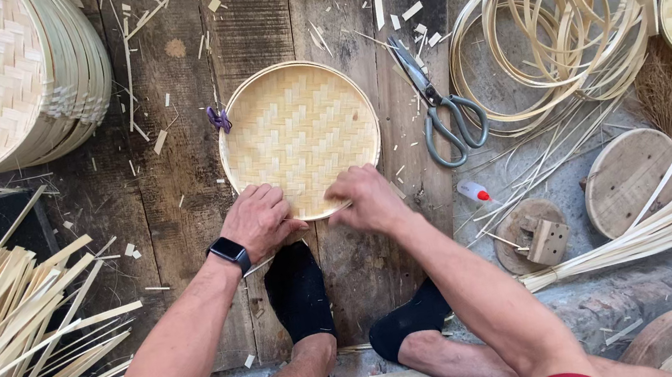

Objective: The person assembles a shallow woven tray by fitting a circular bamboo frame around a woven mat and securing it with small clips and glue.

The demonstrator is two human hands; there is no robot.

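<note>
Head view: a round woven bamboo tray point(298, 135) lies flat on dark wooden planks point(187, 178). The left hand point(261, 220) and right hand point(368, 199) press its near rim. Scissors point(438, 106) lie just right; loose bamboo strips point(3, 339) fan at left.

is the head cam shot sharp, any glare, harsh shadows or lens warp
Head view: soft, even daylight, no glare; only faint shadows under the left hand and right hand on the round woven tray. Centre is sharp, weave clearly readable. Wide-angle warp bends the plank table edges and stretches the forearms.
</note>
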